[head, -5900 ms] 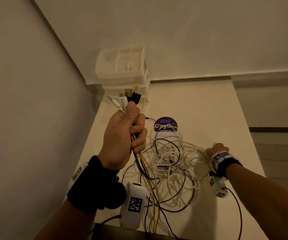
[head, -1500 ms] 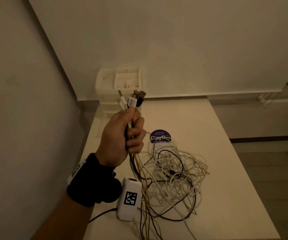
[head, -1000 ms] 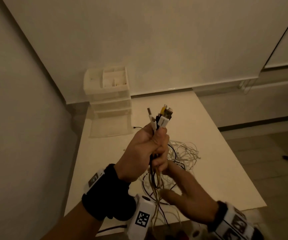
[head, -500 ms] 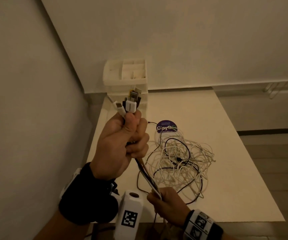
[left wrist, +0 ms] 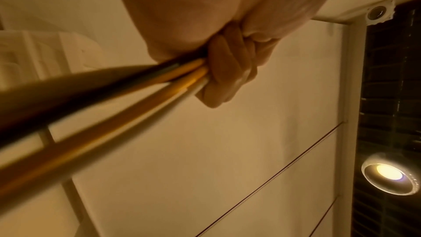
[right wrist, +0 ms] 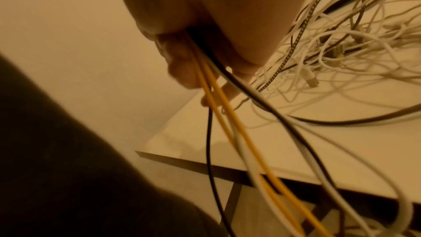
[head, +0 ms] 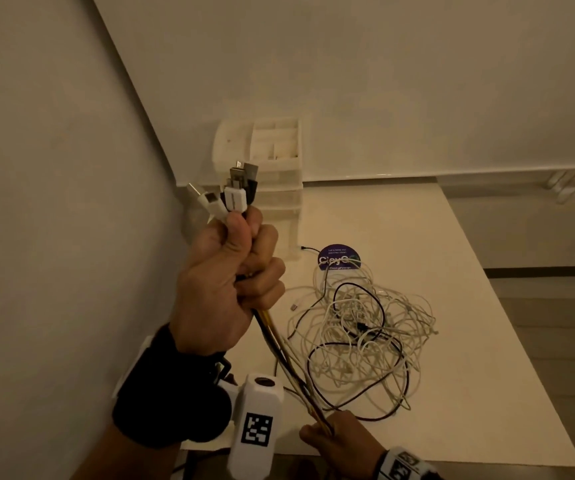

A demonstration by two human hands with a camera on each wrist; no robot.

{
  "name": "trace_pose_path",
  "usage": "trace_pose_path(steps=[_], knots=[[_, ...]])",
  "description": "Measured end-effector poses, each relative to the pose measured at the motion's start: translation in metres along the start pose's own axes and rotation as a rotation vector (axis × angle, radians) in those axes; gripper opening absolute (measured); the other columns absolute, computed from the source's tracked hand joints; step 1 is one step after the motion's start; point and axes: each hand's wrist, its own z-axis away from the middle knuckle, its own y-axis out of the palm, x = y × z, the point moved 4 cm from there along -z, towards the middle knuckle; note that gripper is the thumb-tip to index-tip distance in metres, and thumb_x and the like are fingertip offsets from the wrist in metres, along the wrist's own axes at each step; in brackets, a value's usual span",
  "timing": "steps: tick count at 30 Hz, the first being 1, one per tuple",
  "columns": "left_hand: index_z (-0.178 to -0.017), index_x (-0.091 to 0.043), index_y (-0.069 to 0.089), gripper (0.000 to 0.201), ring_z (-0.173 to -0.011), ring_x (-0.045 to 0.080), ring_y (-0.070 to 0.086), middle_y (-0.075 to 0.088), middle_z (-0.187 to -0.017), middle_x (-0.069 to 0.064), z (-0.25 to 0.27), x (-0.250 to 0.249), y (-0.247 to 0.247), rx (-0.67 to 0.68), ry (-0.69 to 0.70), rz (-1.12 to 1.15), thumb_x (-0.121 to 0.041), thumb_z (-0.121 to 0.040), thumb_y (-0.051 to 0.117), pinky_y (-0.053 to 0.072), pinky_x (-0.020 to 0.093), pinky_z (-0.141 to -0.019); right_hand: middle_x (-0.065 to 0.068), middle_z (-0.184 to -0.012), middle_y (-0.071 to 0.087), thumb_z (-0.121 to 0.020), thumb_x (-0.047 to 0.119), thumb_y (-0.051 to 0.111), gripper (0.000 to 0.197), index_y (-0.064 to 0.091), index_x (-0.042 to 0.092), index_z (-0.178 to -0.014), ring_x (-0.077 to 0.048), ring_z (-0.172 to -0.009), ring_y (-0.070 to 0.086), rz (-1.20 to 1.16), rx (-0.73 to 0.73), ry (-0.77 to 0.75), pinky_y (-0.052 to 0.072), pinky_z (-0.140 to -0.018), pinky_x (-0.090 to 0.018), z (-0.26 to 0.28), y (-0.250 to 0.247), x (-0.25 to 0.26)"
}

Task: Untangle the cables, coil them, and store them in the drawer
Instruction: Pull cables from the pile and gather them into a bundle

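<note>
The cables (head: 358, 341) lie in two groups: a loose tangle of white, black and braided strands on the table (head: 435, 393), near its middle and toward the front edge, and a bundle (head: 279, 344) pulled out of it and stretched between both hands. The left hand (head: 223, 278) is raised above the table's left side, its fingers (head: 265, 268) curled tight round the bundle just below the plugs (head: 234, 192), which stick up out of the fist: white ones, a black one and bare metal ends. From the bottom of that fist the black, yellow and white strands run straight down and forward to the right hand (head: 339, 441), low at the front edge of the table, where the fingers are closed round them. In the right wrist view the same strands leave the right hand (right wrist: 205, 30) and hang on past the table edge, two yellow, one black and some white, while the tangle spreads over the tabletop beside it. The left wrist view shows the left hand's fingers (left wrist: 227, 71) wrapped on the strands.

A small white set of drawers (head: 268, 168) stands at the back left corner of the table, against the wall. A round purple sticker (head: 338, 258) lies on the table between the drawers and the tangle, with white strands crossing its near edge.
</note>
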Motion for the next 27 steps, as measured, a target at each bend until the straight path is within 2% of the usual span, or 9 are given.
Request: trace_pose_path(steps=[3, 5, 7, 11, 15, 17, 20, 24, 27], knots=[[-0.083, -0.014, 0.042, 0.029, -0.041, 0.006, 0.017, 0.026, -0.058, -0.004, -0.002, 0.001, -0.005, -0.023, -0.005, 0.012, -0.039, -0.09, 0.056, 0.015, 0.018, -0.039, 0.006, -0.073, 0.058, -0.078, 0.055, 0.066, 0.026, 0.055, 0.031, -0.077, 0.002, -0.071, 0.055, 0.091, 0.071, -0.072, 0.043, -0.071, -0.021, 0.008, -0.02, 0.01], [-0.083, -0.014, 0.044, 0.032, -0.041, 0.006, 0.017, 0.032, -0.057, -0.006, -0.004, 0.004, -0.006, -0.041, -0.005, 0.02, -0.042, -0.088, 0.059, 0.016, 0.018, -0.039, 0.012, -0.102, 0.062, -0.076, 0.053, 0.071, 0.048, 0.052, 0.033, -0.116, 0.003, -0.093, 0.057, 0.117, 0.1, -0.06, 0.045, -0.082, -0.014, 0.013, -0.04, 0.012], [-0.083, -0.013, 0.046, 0.038, -0.041, 0.006, 0.018, 0.036, -0.056, -0.007, -0.005, 0.007, -0.009, -0.062, -0.004, 0.024, -0.047, -0.084, 0.062, 0.017, 0.017, -0.039, 0.016, -0.121, 0.054, -0.079, 0.046, 0.072, 0.069, 0.036, 0.035, -0.136, 0.001, -0.105, 0.055, 0.203, 0.132, -0.024, 0.044, -0.088, -0.012, 0.016, -0.067, 0.015], [-0.08, -0.015, 0.047, 0.044, -0.04, 0.004, 0.019, 0.037, -0.054, -0.008, -0.003, 0.012, -0.016, -0.136, -0.003, 0.016, -0.055, -0.078, 0.064, 0.019, 0.014, -0.038, 0.015, -0.108, 0.065, -0.084, 0.012, 0.058, 0.043, 0.055, 0.029, -0.123, 0.0, -0.085, 0.063, 0.401, 0.219, -0.024, 0.049, -0.076, -0.012, 0.012, -0.125, 0.039], [-0.077, -0.016, 0.047, 0.046, -0.038, 0.001, 0.026, 0.035, -0.053, -0.008, -0.001, 0.018, -0.025, -0.215, 0.005, 0.002, -0.057, -0.075, 0.067, 0.022, 0.012, -0.038, 0.011, -0.087, 0.068, -0.089, 0.015, 0.06, 0.016, 0.069, 0.022, -0.101, -0.004, -0.077, 0.062, 0.498, -0.109, -0.06, 0.043, -0.07, -0.011, -0.049, -0.181, 0.067], [-0.076, -0.016, 0.047, 0.046, -0.037, 0.0, 0.026, 0.035, -0.052, -0.008, -0.002, 0.021, -0.028, -0.242, 0.001, -0.004, -0.058, -0.074, 0.067, 0.022, 0.012, -0.038, -0.001, -0.094, 0.072, -0.091, 0.016, 0.058, 0.015, 0.07, 0.015, -0.1, -0.017, -0.086, 0.064, 0.519, -0.284, -0.08, 0.045, -0.077, -0.024, -0.098, -0.203, 0.069], [-0.075, -0.016, 0.046, 0.047, -0.036, 0.001, 0.024, 0.033, -0.051, -0.008, -0.007, 0.025, -0.035, -0.308, -0.006, -0.011, -0.057, -0.073, 0.07, 0.021, 0.01, -0.038, -0.01, -0.1, 0.069, -0.095, 0.017, 0.051, 0.022, 0.069, 0.007, -0.104, -0.033, -0.097, 0.063, 0.558, -0.344, 0.045, 0.046, -0.079, -0.032, -0.178, -0.22, 0.06], [-0.074, -0.015, 0.04, 0.043, -0.036, 0.002, 0.021, 0.031, -0.051, -0.007, -0.015, 0.023, -0.048, -0.414, -0.027, -0.097, -0.054, -0.082, 0.057, 0.019, 0.011, -0.038, -0.012, -0.101, 0.066, -0.092, 0.02, 0.05, 0.024, 0.066, 0.008, -0.106, -0.032, -0.089, 0.062, 0.729, -0.273, 0.195, 0.052, -0.074, -0.035, -0.251, -0.218, 0.046], [-0.073, -0.016, 0.037, 0.037, -0.037, 0.004, 0.019, 0.029, -0.051, -0.006, -0.017, 0.02, -0.062, -0.493, -0.047, -0.174, -0.05, -0.084, 0.044, 0.016, 0.013, -0.038, -0.016, -0.118, 0.059, -0.093, 0.017, 0.051, 0.028, 0.058, 0.006, -0.118, -0.036, -0.106, 0.057, 0.744, -0.316, 0.209, 0.05, -0.084, -0.039, -0.284, -0.217, 0.038]])
